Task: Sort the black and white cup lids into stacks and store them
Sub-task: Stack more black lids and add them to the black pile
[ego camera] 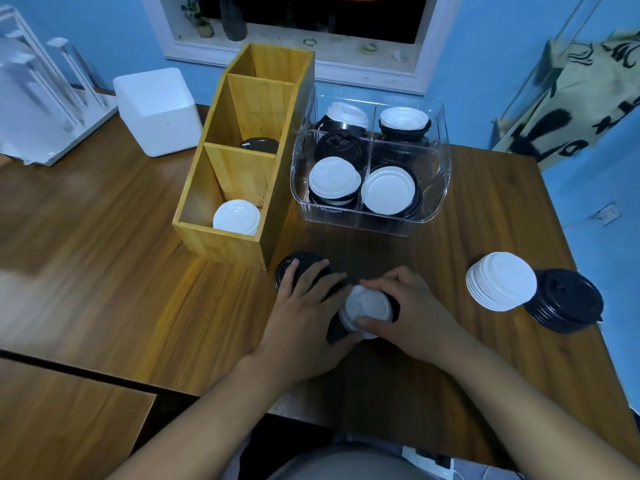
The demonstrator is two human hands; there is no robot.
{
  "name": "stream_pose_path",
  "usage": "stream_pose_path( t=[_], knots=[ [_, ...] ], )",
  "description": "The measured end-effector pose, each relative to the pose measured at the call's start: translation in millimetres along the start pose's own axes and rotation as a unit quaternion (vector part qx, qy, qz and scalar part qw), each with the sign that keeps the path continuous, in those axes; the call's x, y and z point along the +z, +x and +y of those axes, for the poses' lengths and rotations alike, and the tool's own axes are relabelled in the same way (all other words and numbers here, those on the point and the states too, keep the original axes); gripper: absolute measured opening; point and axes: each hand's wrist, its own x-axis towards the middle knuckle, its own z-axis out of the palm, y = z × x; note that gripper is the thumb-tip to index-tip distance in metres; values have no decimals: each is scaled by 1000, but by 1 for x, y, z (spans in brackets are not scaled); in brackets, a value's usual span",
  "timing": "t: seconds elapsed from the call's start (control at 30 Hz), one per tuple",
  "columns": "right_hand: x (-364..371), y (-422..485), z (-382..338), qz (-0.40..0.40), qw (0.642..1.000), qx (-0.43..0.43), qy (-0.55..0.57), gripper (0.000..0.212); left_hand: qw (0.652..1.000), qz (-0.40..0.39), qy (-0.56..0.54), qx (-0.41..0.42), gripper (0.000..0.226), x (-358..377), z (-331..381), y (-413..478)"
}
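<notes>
Closest in, both hands are down at the near middle of the brown wood-grain table. The left hand is clamped over a short stack of round black plastic cup lids, fingers draped across its far side and thumb tucked under the near edge. Right against it, the right hand is pinching a round white plastic cup lid between thumb and forefinger, and that lid sits on top of black ones. Off to the right, well apart from the hands, a neat stack of white lids stands just beside a stack of black lids near the table's edge. Further back on the left, there's the tall three-compartment bamboo box: a white lid lies in its nearest compartment and a black lid in the middle one. To its right sits the clear ribbed plastic bin, split into four sections, each showing white lids lying on black ones. Behind the box, a white foam cube and a clear acrylic rack stand by the blue wall; a cream cloth with black print hangs at far right.
</notes>
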Motion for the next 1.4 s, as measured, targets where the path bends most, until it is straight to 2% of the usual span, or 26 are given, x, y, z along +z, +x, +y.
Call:
stream_pose_path(
  t=[0.13,0.17,0.27,0.37,0.43,0.57,0.63,0.7,0.8,0.93,1.1,1.27,1.4],
  knots=[
    [-20,5,-12,-27,994,-23,-101,62,1000,-16,12,8,72,-1,-4,-1],
    [-27,7,-17,2,995,-32,-99,54,1000,-20,17,11,73,-1,-3,-1],
    [-53,24,-30,168,977,-91,-97,32,999,-28,24,10,76,-2,-3,-2],
    [-75,56,-34,226,952,-115,-174,32,999,-26,26,5,77,-2,-2,-3],
    [-87,77,-32,203,944,-113,-236,42,999,-23,23,2,76,-2,-2,-3],
    [-109,106,-30,36,932,-70,-354,64,1000,-20,17,-2,75,-1,-3,-3],
    [-117,115,-31,-16,933,-56,-356,64,1000,-19,16,-2,75,-1,-3,-3],
    [-122,119,-32,-29,934,-64,-352,57,1000,-18,16,0,75,-2,-3,-3],
    [-130,118,-26,-19,926,-97,-363,43,1000,-7,10,2,73,-1,-3,-3],
    [-136,112,-19,27,929,-131,-346,12,1000,2,6,1,71,1,-3,-3],
    [-134,95,-18,85,948,-145,-269,9,1000,2,11,1,71,0,-2,-2],
    [-123,86,-24,53,964,-120,-231,16,1000,-3,15,-1,71,-2,-1,-2],
    [-122,81,-24,103,976,-106,-161,17,1000,-3,10,-3,69,-4,0,-1]
  ],
)
